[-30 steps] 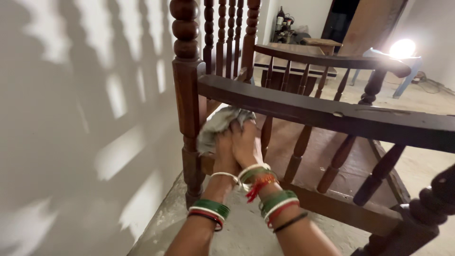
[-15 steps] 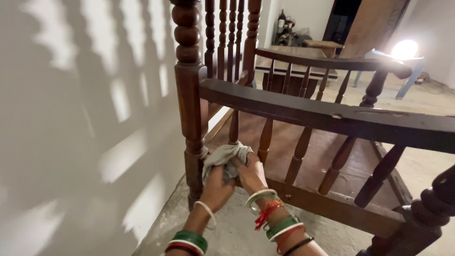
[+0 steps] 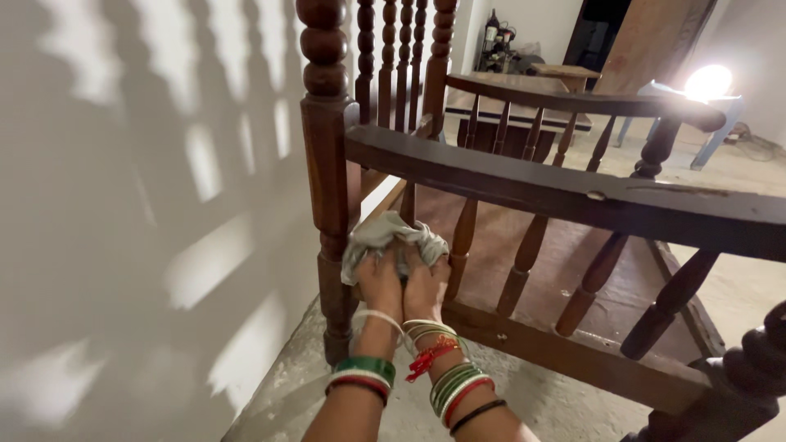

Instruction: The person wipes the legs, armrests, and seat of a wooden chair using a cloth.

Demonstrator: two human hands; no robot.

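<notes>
Both hands press side by side into a crumpled grey-white cloth [image 3: 391,239] wrapped around the lowest stretch of a dark turned wooden spindle [image 3: 407,203], the first one beside the thick beaded corner post [image 3: 327,164] of a brown wooden bench. The left hand [image 3: 378,282] is clenched on the cloth's left part, fingers buried in the folds; the right hand [image 3: 424,286] is clenched on its right part, touching the left. Coloured bangles ring both wrists.

The cloth sits between the corner post on its left and the next turned spindle [image 3: 462,239] on its right, with narrow gaps either way. Above, the flat dark armrest rail [image 3: 557,192] runs across; below, the lower seat rail [image 3: 565,348] lies just under the hands. Left of the post, a pale plastered wall [image 3: 139,221] stands near, leaving a slim strip of grey concrete floor [image 3: 409,401]. Beyond the spindles the seat board [image 3: 540,262] lies open.
</notes>
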